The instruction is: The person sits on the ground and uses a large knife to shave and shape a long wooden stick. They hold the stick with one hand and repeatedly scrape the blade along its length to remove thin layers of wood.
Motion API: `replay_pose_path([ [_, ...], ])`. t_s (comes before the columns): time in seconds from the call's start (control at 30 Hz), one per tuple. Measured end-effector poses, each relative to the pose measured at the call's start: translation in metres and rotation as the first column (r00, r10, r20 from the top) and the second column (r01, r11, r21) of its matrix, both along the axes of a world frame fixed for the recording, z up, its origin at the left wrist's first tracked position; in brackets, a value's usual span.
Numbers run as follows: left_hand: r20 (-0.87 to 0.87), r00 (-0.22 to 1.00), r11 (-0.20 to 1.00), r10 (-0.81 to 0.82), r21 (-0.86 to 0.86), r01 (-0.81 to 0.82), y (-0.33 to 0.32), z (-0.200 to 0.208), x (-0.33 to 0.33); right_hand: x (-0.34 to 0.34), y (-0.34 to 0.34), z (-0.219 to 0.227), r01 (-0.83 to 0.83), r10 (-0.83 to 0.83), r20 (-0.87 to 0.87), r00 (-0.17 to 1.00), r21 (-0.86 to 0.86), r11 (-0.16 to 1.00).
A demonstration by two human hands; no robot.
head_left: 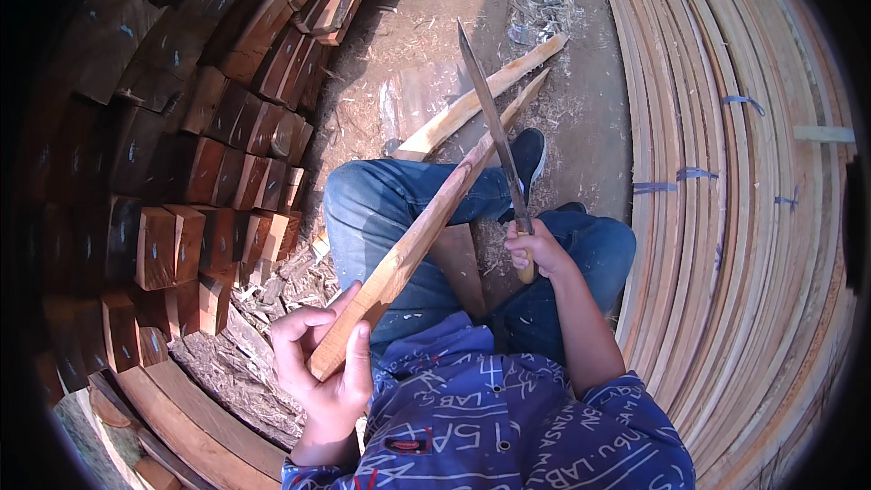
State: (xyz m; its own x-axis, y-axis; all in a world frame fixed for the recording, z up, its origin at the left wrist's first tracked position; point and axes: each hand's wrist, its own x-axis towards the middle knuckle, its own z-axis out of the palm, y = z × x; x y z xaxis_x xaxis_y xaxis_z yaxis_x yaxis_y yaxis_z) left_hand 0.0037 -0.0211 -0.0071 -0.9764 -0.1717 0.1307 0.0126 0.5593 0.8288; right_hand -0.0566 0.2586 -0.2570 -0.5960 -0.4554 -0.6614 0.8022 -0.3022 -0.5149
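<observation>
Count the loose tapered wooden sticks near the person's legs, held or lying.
2. One tapered stick is gripped in the left hand, slanting over the knee. The other stick lies on the ground beyond the legs. More may be hidden in the surrounding stacks.

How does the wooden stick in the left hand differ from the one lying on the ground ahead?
The held stick is gripped by the left hand and slants up across the knee; the ground stick lies loose on the dirt. The held stick looks redder, the ground one paler. Both are long, narrow and tapered.
</observation>
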Motion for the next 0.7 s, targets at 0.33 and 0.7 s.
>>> replay_pose_path([
  [0.33, 0.055, 0.998, 0.999, -0.025, 0.022, 0.024, 0.014, 0.005, 0.019, 0.030, -0.025, 0.077, 0.054, 0.078, -0.191, 0.978, 0.604, 0.795],
  [0.7, -0.034, 0.999, 1.000, -0.019, -0.021, 0.019, 0.007, -0.001, 0.011, 0.093, -0.034, 0.144, -0.002, 0.377, -0.371, 0.849, 0.711, 0.703],
])
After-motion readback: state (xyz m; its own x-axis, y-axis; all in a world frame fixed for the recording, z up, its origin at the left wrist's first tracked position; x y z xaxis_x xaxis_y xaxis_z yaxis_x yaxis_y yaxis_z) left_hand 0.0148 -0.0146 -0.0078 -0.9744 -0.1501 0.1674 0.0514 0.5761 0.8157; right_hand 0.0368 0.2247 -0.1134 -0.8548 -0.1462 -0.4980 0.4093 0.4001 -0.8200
